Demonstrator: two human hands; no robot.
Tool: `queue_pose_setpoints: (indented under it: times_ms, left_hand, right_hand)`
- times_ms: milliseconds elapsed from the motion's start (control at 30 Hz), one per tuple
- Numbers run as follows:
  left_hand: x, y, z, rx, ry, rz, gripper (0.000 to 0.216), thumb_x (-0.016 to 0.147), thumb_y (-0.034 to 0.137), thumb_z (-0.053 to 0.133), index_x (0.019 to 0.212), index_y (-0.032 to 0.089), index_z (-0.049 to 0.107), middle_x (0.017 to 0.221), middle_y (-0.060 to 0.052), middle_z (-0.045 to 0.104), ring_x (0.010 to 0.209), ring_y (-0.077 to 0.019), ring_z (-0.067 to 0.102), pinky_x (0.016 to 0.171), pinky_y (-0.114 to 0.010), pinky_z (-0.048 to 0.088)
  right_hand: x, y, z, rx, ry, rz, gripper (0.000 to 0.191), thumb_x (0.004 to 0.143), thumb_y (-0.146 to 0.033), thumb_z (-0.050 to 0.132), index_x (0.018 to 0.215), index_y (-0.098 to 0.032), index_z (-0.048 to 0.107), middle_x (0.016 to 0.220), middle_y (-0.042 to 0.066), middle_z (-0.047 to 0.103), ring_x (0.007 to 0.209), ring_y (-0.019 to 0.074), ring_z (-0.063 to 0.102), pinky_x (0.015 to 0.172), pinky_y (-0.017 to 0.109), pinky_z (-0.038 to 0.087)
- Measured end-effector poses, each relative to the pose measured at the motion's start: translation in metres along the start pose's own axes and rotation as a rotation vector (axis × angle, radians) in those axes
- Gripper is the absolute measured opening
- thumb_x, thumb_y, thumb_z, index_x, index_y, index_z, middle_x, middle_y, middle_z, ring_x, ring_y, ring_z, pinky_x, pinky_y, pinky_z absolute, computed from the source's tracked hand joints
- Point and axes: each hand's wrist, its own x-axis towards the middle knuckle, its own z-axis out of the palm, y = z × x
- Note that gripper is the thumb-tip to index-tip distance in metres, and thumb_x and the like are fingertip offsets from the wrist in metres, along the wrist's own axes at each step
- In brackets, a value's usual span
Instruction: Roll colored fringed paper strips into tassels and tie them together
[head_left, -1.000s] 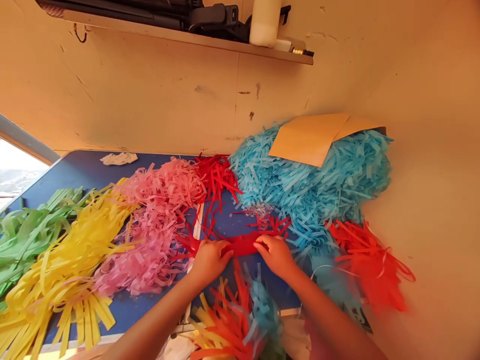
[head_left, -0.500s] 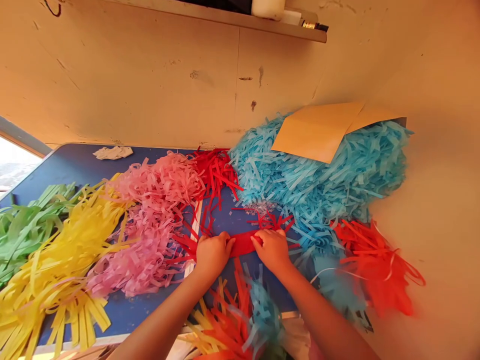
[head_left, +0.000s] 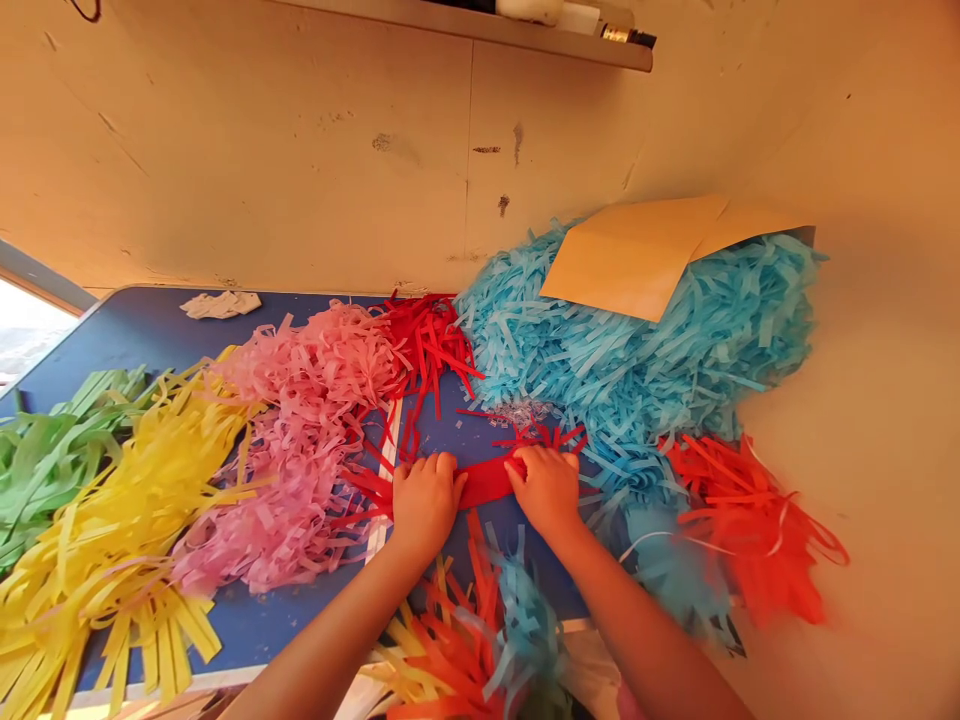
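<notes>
A strip of red tissue paper (head_left: 484,483) with fringed ends lies stretched between my two hands, just over the blue table. My left hand (head_left: 426,503) is closed on its left part, and thin red fringes stick out to the left. My right hand (head_left: 547,490) grips the right part, thumb facing the left thumb, with fringes showing beyond the knuckles. Below the strip, near my forearms, is a bunch of orange-red and yellow fringes (head_left: 454,640) beside a light blue tassel (head_left: 525,620).
Pink fringed paper (head_left: 315,360), yellow fringes (head_left: 142,490) and green fringes (head_left: 67,450) cover the left side of the blue table (head_left: 180,335). A large light blue heap (head_left: 637,350) carries a brown paper sheet (head_left: 630,255). Red-orange tassels (head_left: 750,520) hang at right. A shelf (head_left: 480,28) juts from the wall.
Both hands keep hold of the red strip and have shifted very slightly. The view has tilted a little, so the wall and shelf sit higher.
</notes>
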Motion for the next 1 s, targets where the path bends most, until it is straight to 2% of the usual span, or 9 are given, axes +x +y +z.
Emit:
queue_pose_setpoints:
  times_ms: [67,133,233,300,433,667,767,900,1000]
  left_hand:
    - [-0.001,0.0,0.0,-0.002,0.062,0.14,0.025,0.097,0.026,0.043,0.109,0.021,0.064,0.114,-0.013,0.066,0.106,-0.0294,0.057,0.093,-0.046,0.036]
    - [-0.002,-0.001,-0.001,-0.004,0.07,0.319,0.025,0.096,0.019,0.043,0.104,0.023,0.066,0.111,-0.01,0.066,0.103,-0.0273,0.055,0.095,-0.046,0.035]
    - [-0.004,-0.002,-0.005,0.0,0.017,0.463,0.02,0.092,0.017,0.047,0.097,0.022,0.067,0.094,-0.007,0.066,0.092,-0.0246,0.056,0.091,-0.043,0.038]
    - [-0.009,-0.002,-0.01,0.005,0.009,0.497,0.019,0.087,0.021,0.054,0.102,0.02,0.066,0.096,-0.009,0.066,0.093,-0.0262,0.056,0.095,-0.047,0.037]
    - [-0.017,0.002,-0.016,0.002,0.039,0.445,0.026,0.08,0.025,0.061,0.105,0.017,0.065,0.103,-0.012,0.065,0.099,-0.0315,0.057,0.105,-0.061,0.025]
    - [-0.008,-0.018,-0.006,-0.105,0.07,0.293,0.031,0.086,0.008,0.044,0.101,0.021,0.068,0.102,-0.008,0.073,0.098,-0.0246,0.065,0.108,-0.055,0.029]
    - [-0.008,-0.022,-0.006,-0.126,0.085,0.278,0.028,0.087,0.013,0.047,0.101,0.022,0.069,0.107,-0.007,0.073,0.101,-0.0251,0.066,0.109,-0.056,0.028]
    - [-0.015,-0.019,-0.006,-0.124,0.14,0.32,0.024,0.093,0.026,0.048,0.094,0.024,0.072,0.101,-0.006,0.075,0.097,-0.0255,0.066,0.112,-0.058,0.019]
    - [-0.017,-0.021,-0.004,-0.141,0.184,0.251,0.031,0.097,0.031,0.044,0.086,0.025,0.073,0.095,-0.005,0.075,0.096,-0.0243,0.065,0.106,-0.052,0.029]
  right_hand:
    - [0.0,0.002,-0.008,-0.055,0.144,0.048,0.016,0.093,-0.028,0.056,0.103,-0.018,0.063,0.104,0.015,0.067,0.095,0.0313,0.056,0.085,0.043,0.03]
    - [-0.002,0.003,-0.018,-0.044,0.187,-0.036,0.02,0.092,-0.02,0.053,0.11,-0.018,0.062,0.119,0.016,0.063,0.107,0.0328,0.052,0.091,0.046,0.028]
    - [-0.006,0.004,-0.028,0.078,-0.063,-0.448,0.031,0.084,-0.008,0.051,0.11,-0.022,0.062,0.117,0.01,0.065,0.105,0.0259,0.055,0.095,0.043,0.028]
    - [-0.005,0.005,-0.029,0.121,-0.228,-0.621,0.036,0.08,-0.006,0.052,0.111,-0.021,0.062,0.113,0.008,0.067,0.101,0.0239,0.057,0.094,0.041,0.029]
    - [0.003,0.01,-0.023,0.154,-0.277,-0.562,0.034,0.078,-0.006,0.053,0.107,-0.019,0.063,0.105,0.008,0.07,0.097,0.0234,0.06,0.088,0.039,0.03]
    - [0.012,0.012,-0.019,0.243,-0.257,-0.498,0.03,0.077,-0.014,0.064,0.107,-0.019,0.068,0.109,0.005,0.069,0.102,0.0219,0.06,0.087,0.037,0.031]
    - [0.017,0.013,-0.018,0.243,-0.269,-0.47,0.015,0.086,-0.016,0.064,0.095,-0.023,0.073,0.103,0.002,0.071,0.097,0.0181,0.062,0.085,0.035,0.031]
    - [0.026,0.02,-0.019,0.247,-0.262,-0.439,0.012,0.089,-0.02,0.067,0.086,-0.026,0.076,0.094,-0.002,0.071,0.091,0.0152,0.061,0.082,0.033,0.031]
    - [0.031,0.023,-0.017,0.246,-0.246,-0.409,0.009,0.089,-0.03,0.07,0.083,-0.027,0.076,0.091,-0.002,0.071,0.092,0.0162,0.059,0.079,0.032,0.031]
